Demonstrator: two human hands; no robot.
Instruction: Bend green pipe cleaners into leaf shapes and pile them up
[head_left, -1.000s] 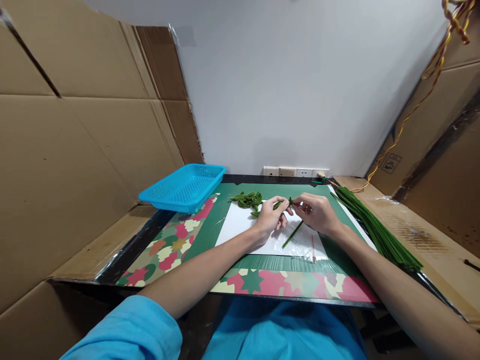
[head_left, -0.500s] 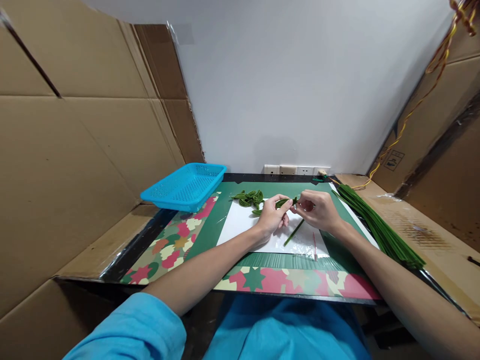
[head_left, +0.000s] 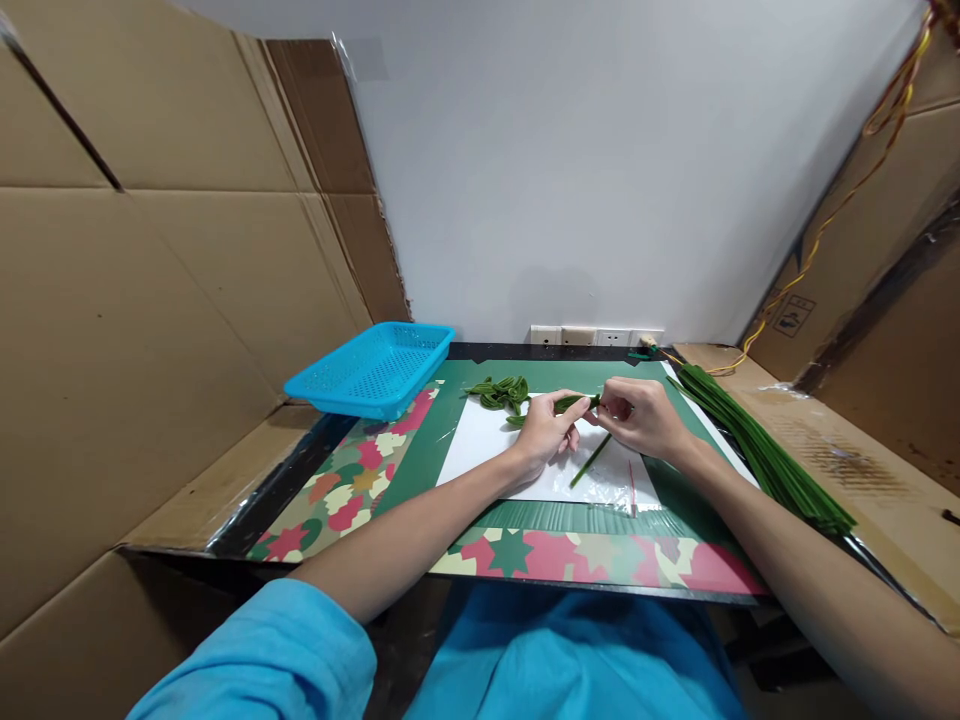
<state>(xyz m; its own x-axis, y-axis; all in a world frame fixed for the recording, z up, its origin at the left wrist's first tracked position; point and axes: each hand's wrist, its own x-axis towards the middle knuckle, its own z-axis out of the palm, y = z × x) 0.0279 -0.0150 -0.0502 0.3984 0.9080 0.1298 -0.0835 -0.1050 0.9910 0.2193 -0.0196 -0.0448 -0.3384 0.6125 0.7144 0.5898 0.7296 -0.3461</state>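
Between my hands is a green leaf shape (head_left: 571, 404) that looks bent from fuzzy pipe cleaner. My left hand (head_left: 549, 432) pinches its body between thumb and fingers. At its right end the fingertips of my right hand (head_left: 639, 414) are closed on the tip, partly hidden by the fingers. A loose green pipe cleaner (head_left: 591, 460) slants down over the white sheet (head_left: 480, 450) below my hands. Several finished-looking green leaf shapes (head_left: 501, 392) lie in a pile left of my left hand.
A blue perforated basket (head_left: 375, 370) stands at the back left. Long green pipe cleaners (head_left: 765, 450) lie bundled at the right. A clear plastic bag (head_left: 611, 490) rests on the sheet's front. Cardboard walls flank the table; sockets (head_left: 592, 337) line the wall behind.
My hands stay at the same leaf shape, with only a slight shift of the right fingers at its end. The whole view has moved slightly.
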